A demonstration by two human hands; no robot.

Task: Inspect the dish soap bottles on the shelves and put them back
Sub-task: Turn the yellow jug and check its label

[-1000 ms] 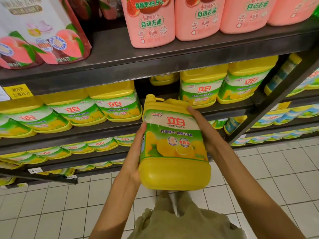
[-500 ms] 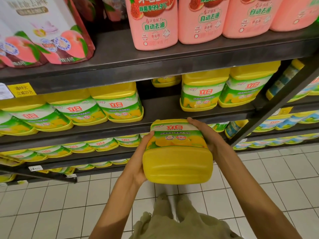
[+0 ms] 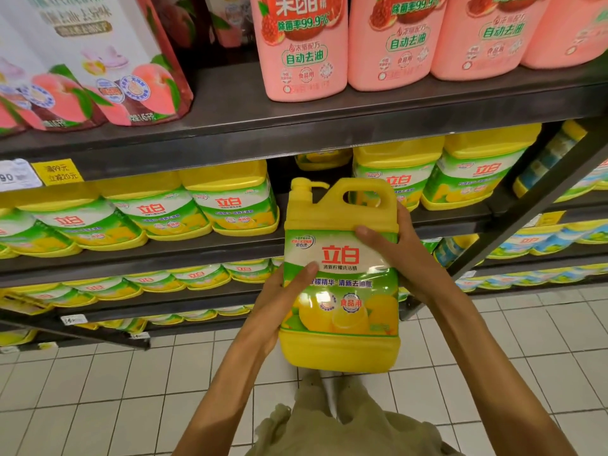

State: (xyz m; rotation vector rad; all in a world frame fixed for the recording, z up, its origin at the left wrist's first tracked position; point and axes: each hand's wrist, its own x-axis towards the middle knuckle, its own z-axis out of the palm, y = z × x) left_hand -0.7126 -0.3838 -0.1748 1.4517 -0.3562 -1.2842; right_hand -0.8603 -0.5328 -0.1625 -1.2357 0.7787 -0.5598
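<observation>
A person holds a yellow dish soap jug (image 3: 340,274) upright in the centre of the frame, label facing the camera, out in front of the shelves and above the tiled floor (image 3: 82,406). The left hand (image 3: 279,304) grips its left edge, thumb laid across the green label; the right hand (image 3: 399,255) grips the right edge higher up, thumb on the label's top. The fingers of both hands wrap round the back, hidden by the jug. Its pump and handle stand before a dark gap on the middle shelf (image 3: 230,245), between rows of matching yellow jugs (image 3: 230,202) whose tops the shelf above cuts off. Pink bottles (image 3: 302,47) and peach-printed pouches (image 3: 98,67) in the upper frame are cropped at the top. A yellow price tag (image 3: 58,172) at upper left is too blurred to read fully.
</observation>
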